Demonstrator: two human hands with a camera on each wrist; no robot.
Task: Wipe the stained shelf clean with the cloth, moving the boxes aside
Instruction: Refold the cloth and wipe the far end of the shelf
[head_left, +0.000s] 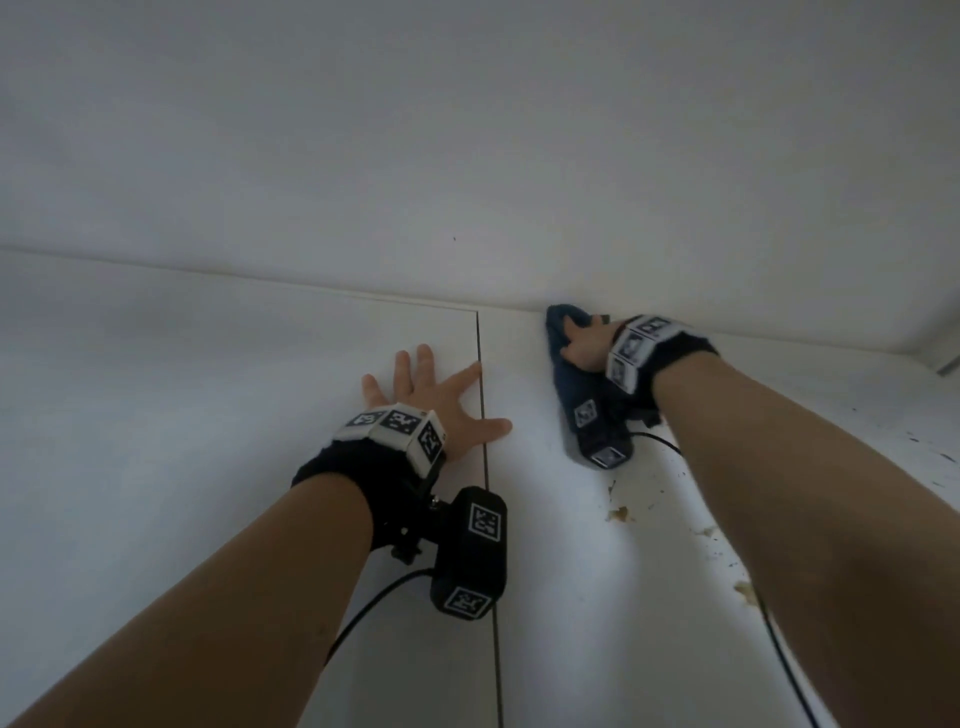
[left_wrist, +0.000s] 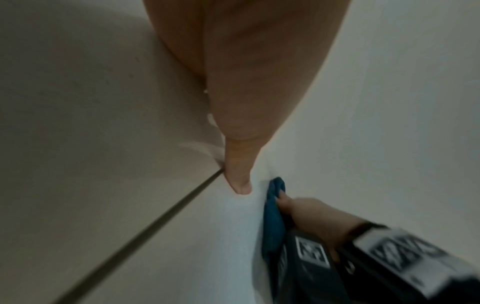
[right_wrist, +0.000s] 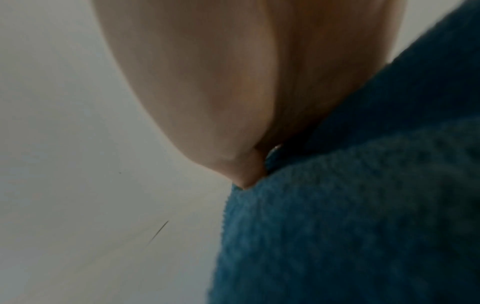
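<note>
2 hands on the white shelf (head_left: 597, 545): the left hand (head_left: 421, 395) lies flat, fingers spread, across a dark seam (head_left: 488, 519); the right hand (head_left: 589, 345) presses the blue cloth (head_left: 563, 332) at the back edge, brown stains (head_left: 618, 514) nearer.

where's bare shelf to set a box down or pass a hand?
Bare: left panel beyond the seam, left of the left hand. Also the strip between that hand and the cloth under the right hand. Crowded: stains near right.
</note>
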